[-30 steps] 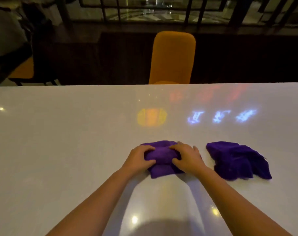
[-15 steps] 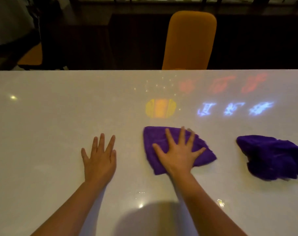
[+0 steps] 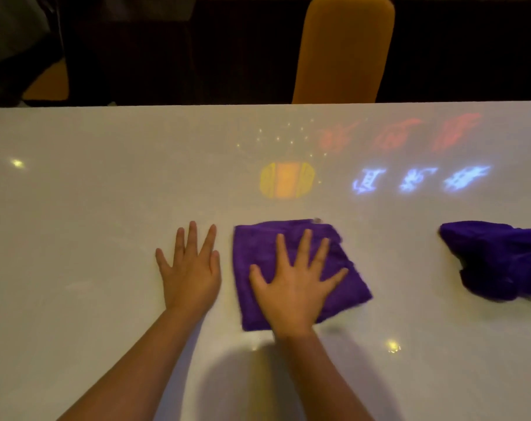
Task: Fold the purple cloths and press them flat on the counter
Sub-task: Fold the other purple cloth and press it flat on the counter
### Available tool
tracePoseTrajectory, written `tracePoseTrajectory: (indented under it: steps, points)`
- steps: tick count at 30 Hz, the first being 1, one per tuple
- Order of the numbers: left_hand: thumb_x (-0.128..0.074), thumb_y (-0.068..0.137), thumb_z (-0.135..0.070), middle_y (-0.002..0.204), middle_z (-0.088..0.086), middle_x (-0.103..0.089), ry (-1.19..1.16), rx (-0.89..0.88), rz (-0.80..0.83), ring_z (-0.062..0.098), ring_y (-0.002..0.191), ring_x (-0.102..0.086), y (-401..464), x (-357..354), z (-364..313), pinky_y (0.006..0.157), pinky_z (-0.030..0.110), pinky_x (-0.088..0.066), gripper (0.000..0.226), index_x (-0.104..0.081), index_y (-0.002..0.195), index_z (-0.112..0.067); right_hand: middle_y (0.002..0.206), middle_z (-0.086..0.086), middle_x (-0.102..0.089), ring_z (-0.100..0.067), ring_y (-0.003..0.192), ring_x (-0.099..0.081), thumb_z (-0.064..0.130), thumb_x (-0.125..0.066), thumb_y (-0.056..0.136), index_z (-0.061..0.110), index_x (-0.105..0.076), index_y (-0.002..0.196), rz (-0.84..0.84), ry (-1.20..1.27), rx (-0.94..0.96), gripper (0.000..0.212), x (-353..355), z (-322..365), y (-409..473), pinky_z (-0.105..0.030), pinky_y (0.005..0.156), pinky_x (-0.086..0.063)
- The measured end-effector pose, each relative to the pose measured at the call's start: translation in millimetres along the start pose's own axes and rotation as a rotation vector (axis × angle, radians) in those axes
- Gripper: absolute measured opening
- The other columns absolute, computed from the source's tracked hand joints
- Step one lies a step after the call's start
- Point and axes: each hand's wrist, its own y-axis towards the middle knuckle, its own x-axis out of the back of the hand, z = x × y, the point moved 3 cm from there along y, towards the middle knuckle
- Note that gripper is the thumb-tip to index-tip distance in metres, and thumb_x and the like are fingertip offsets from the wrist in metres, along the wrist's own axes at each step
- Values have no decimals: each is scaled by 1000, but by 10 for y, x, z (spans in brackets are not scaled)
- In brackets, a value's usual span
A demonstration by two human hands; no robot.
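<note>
Purple cloths lie on the white counter [image 3: 91, 208], two of them, and from the head view they sit toward the near edge and well apart from each other. One is the folded cloth [image 3: 258, 268], a rough square lying flat a little right of the counter's middle, its left side straight and its right side slanting out toward a corner nearer the front edge. On top of it rests the right hand [image 3: 294, 287], palm down, fingers spread wide and straight, gripping nothing; the fingertips stop short of the cloth's far edge and the wrist crosses its near edge. Just beside the cloth, on its left and not touching it, the left hand [image 3: 191, 271] lies flat on the bare counter, fingers likewise extended and a little fanned, with nothing under it or in it. Both forearms run back toward the near edge. Off toward the right edge, cut partly by the frame, lies the crumpled cloth [image 3: 501, 259], a bunched, uneven heap with dark creases. Farther back the glossy top carries reflections: a yellow-orange patch [image 3: 287, 183], blue glowing shapes [image 3: 416, 180] to its right, and fainter red ones [image 3: 398, 136] behind those. Beyond the far edge stands an orange chair back [image 3: 343, 50] against a dark room.
</note>
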Motion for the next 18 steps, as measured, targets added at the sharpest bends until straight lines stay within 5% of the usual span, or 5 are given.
tracePoseTrajectory:
  steps: [3, 7, 10, 12, 18]
  points:
    - [-19, 94, -48, 160, 2, -3, 51, -18, 33, 23, 147, 1, -5, -18, -1, 114, 58, -4, 56, 1, 145, -38, 157, -1, 7, -28, 139, 22, 69, -25, 77, 37, -15, 143, 8, -75, 92, 73, -152, 72, -337, -65, 101, 20]
    - [-11, 94, -44, 160, -1, -4, 14, -2, 12, 21, 147, 0, -32, 25, -11, 114, 57, -5, 53, 0, 145, -39, 152, -8, -26, -36, 141, -19, 58, -36, 78, 30, -46, 133, -158, -63, -62, 62, 23, -419, -549, -73, 102, -10]
    - [-13, 94, -43, 160, -1, -5, 1, -5, 7, 20, 147, -1, -34, 24, -10, 114, 57, -5, 52, -1, 145, -39, 155, -1, 7, -34, 143, 7, 61, -29, 84, 37, -19, 143, -33, -42, -135, 64, -54, -97, -313, -71, 103, 8]
    - [-12, 94, -44, 160, -1, -5, -8, -3, 15, 20, 147, -1, -24, 23, -4, 114, 56, -5, 53, -1, 145, -40, 158, -1, -1, -34, 143, 8, 62, -30, 83, 40, -21, 141, -38, 21, 32, 63, -115, 155, -140, -68, 101, 17]
    - [-12, 91, -52, 160, -3, 1, 3, -26, 37, 19, 147, 3, -34, 18, 25, 115, 55, -4, 56, 3, 144, -41, 158, -1, -4, -31, 144, 4, 64, -28, 84, 39, -22, 141, -35, -29, -132, 63, 221, -858, 973, -70, 107, -2]
